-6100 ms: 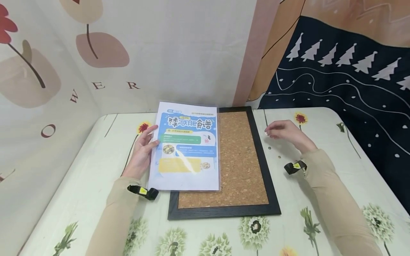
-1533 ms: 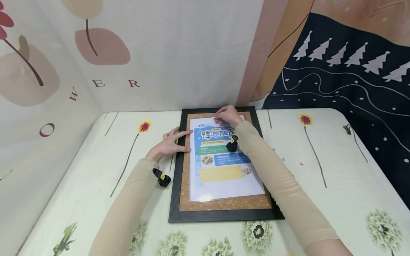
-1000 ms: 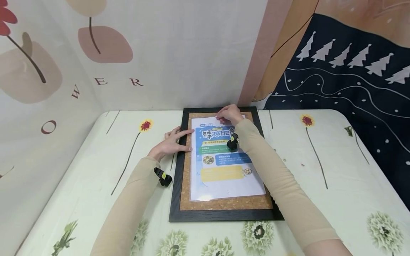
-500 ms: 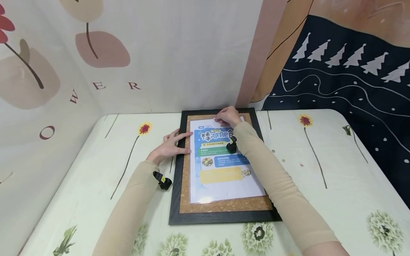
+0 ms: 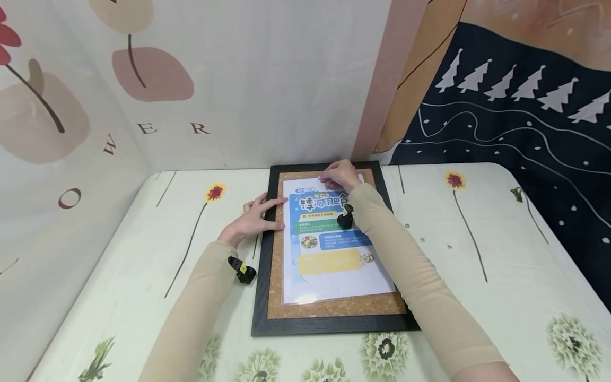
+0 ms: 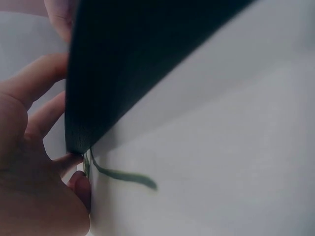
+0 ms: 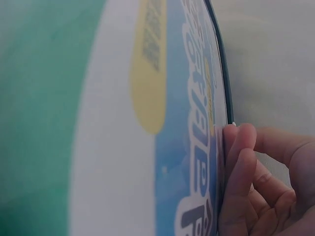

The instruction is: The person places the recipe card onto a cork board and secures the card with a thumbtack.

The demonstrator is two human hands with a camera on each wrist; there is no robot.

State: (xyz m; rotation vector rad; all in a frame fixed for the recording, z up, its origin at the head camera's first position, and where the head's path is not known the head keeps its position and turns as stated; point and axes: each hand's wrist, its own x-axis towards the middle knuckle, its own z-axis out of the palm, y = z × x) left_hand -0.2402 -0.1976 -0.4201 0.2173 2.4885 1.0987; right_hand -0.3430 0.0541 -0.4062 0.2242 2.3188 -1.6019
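A blue and white printed poster in clear glossy plastic lies on a cork board with a black frame. My left hand spreads over the frame's left side, thumb and index finger touching the poster's left edge. In the left wrist view, my left hand's fingers lie along the black frame. At the poster's top edge, my right hand pinches a small white pushpin, almost wholly hidden by the fingertips. The poster's upper right part is covered by my right hand and forearm.
Small loose bits lie on the floral tablecloth right of the board. A white curtain hangs close behind the board's top edge, and a dark tree-patterned cloth hangs at the right.
Since the oldest frame, the poster went from my left hand's hold onto the cork board, and my right hand moved left to its top edge. Over the last second both hands stay nearly still.
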